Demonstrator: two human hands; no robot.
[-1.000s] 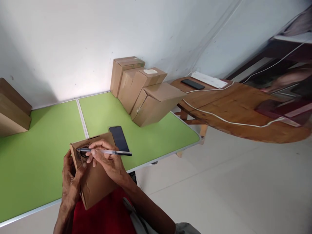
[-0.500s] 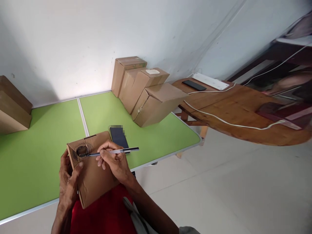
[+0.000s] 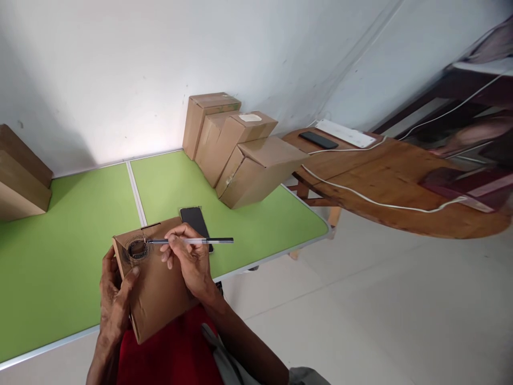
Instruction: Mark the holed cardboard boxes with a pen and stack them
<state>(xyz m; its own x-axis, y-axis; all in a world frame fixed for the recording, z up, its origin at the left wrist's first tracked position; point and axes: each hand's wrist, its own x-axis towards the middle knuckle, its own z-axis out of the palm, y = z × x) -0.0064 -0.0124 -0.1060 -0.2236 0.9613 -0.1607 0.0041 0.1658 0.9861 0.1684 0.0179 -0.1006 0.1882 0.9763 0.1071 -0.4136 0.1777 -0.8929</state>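
A brown cardboard box is tilted up at the near edge of the green table, above my lap. My left hand grips its left side, thumb on the front face and fingers behind. Between the fingertips of my right hand is a pen with a clear barrel and dark end. Its tip meets the upper right of a dark, scribbled ring near the box's upper left corner. A black smartphone lies on the table just behind my right hand, partly covered by it.
Several cardboard boxes stand against the wall at the back of the green table, with more boxes at far left. On the wooden table at right are a dark phone, a white power strip and a cable.
The pen tip has moved from the ring's lower right up to its upper right, and the pen lies more level. My left hand still holds the box, which has shifted slightly right.
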